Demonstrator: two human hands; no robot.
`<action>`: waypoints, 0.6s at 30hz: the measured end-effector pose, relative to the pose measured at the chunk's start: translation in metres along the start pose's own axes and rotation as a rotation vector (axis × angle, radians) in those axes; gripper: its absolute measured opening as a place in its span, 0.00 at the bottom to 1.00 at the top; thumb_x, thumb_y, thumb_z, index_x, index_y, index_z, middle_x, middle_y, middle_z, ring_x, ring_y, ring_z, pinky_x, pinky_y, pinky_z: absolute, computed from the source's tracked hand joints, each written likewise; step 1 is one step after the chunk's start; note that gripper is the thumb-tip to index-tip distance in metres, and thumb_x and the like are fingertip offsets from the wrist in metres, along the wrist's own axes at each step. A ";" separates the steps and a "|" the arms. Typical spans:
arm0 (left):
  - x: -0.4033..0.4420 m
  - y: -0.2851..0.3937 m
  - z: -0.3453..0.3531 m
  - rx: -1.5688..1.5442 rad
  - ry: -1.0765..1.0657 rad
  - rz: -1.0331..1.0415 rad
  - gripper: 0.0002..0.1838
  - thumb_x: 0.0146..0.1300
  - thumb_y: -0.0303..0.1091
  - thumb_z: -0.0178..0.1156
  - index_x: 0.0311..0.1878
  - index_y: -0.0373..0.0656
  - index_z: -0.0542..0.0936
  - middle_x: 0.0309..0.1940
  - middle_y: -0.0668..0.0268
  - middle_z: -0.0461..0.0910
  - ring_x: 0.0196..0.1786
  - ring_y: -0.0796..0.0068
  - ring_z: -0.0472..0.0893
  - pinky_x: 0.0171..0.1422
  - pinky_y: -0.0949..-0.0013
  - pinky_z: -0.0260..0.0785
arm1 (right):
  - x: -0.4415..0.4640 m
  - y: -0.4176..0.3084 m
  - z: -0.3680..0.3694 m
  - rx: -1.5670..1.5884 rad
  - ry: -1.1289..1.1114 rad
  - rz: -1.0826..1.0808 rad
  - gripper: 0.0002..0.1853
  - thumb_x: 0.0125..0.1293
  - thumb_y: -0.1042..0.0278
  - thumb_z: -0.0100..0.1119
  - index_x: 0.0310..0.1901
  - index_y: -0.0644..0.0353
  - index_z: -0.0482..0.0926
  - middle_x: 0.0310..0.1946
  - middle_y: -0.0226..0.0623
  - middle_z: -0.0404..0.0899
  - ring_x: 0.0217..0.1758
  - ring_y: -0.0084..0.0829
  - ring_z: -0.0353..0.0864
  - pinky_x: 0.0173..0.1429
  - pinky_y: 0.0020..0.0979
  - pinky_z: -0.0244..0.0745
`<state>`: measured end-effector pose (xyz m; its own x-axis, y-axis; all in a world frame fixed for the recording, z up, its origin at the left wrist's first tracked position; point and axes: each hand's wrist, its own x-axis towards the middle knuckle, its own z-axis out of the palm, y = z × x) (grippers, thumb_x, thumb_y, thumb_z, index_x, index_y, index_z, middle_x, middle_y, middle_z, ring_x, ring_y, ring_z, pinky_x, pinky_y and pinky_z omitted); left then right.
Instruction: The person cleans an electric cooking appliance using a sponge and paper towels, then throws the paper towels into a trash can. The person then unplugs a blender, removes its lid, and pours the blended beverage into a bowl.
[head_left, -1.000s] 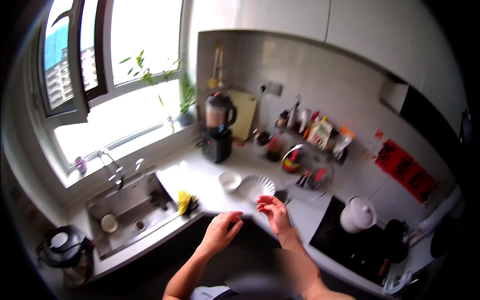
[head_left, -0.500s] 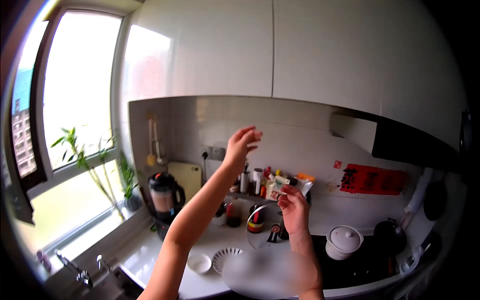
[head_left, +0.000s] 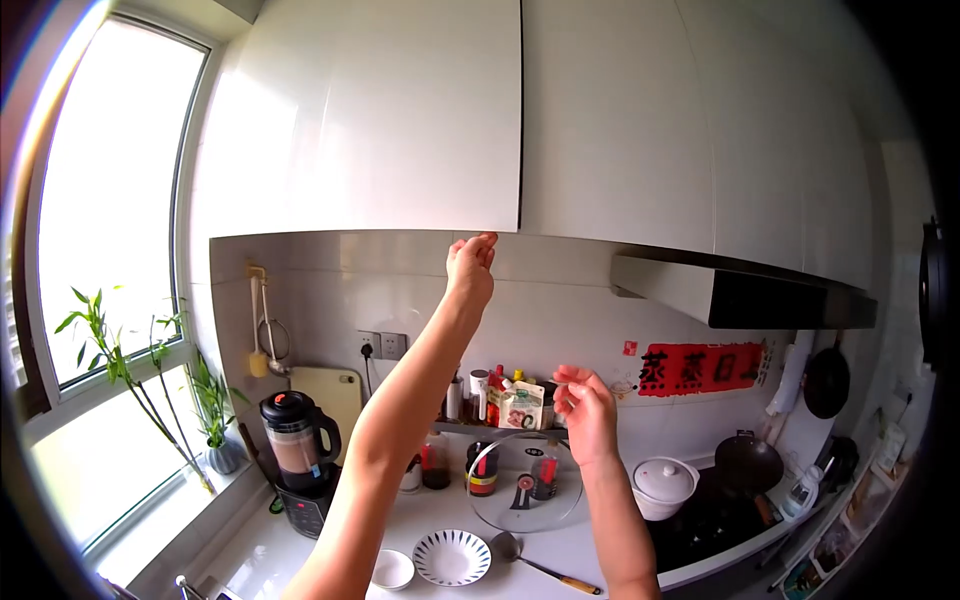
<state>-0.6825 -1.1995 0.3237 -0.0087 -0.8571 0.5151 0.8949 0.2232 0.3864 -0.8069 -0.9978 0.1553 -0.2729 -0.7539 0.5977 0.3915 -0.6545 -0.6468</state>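
Observation:
My left hand (head_left: 471, 268) reaches up to the white cabinet door (head_left: 370, 120), its fingers hooked at the lower edge near the right corner. A dark seam runs along the door's right side. In front of the shelf, my right hand (head_left: 586, 412) is raised with fingers loosely bent and apart, holding nothing. Below and left of it a glass pot lid (head_left: 535, 509) stands upright on the counter. A striped plate (head_left: 452, 557), a white bowl (head_left: 391, 570) and a ladle (head_left: 545, 569) lie beneath my arms.
A blender (head_left: 297, 450) stands at the left beside potted bamboo (head_left: 222, 457). Bottles and a carton (head_left: 521, 404) line a shelf at the back. The range hood (head_left: 740, 288) juts out at the right, above a white lidded pot (head_left: 664, 487) and a wok (head_left: 748, 462).
My left hand has moved to the cabinet door's lower edge, and its fingers have closed there. The view has shifted, bringing the counter's ladle into sight. My right hand stays raised.

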 end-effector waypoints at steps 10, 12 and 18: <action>-0.117 0.196 -0.032 0.024 -0.362 0.359 0.12 0.75 0.41 0.56 0.41 0.41 0.75 0.35 0.58 0.82 0.43 0.69 0.79 0.52 0.67 0.72 | 0.051 0.022 0.080 0.005 -0.275 -0.005 0.15 0.66 0.73 0.50 0.52 0.65 0.79 0.46 0.37 0.80 0.38 0.23 0.75 0.40 0.24 0.71; -0.132 0.245 -0.049 -0.061 -0.420 0.394 0.13 0.77 0.42 0.52 0.39 0.43 0.75 0.34 0.59 0.82 0.43 0.68 0.79 0.53 0.63 0.72 | 0.062 0.032 0.099 0.017 -0.321 -0.006 0.15 0.66 0.73 0.51 0.52 0.63 0.79 0.47 0.36 0.80 0.39 0.23 0.76 0.40 0.25 0.71; -0.128 0.352 -0.103 -0.117 -0.439 0.287 0.15 0.79 0.44 0.46 0.37 0.46 0.74 0.37 0.64 0.83 0.42 0.71 0.81 0.57 0.57 0.70 | 0.117 0.057 0.164 -0.141 -0.382 -0.128 0.15 0.66 0.72 0.50 0.52 0.61 0.80 0.49 0.33 0.81 0.42 0.23 0.78 0.43 0.26 0.74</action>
<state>-0.3211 -1.0592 0.3152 0.0804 -0.4885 0.8689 0.9324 0.3450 0.1077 -0.6721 -1.1142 0.2665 0.0438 -0.6079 0.7928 0.2445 -0.7629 -0.5985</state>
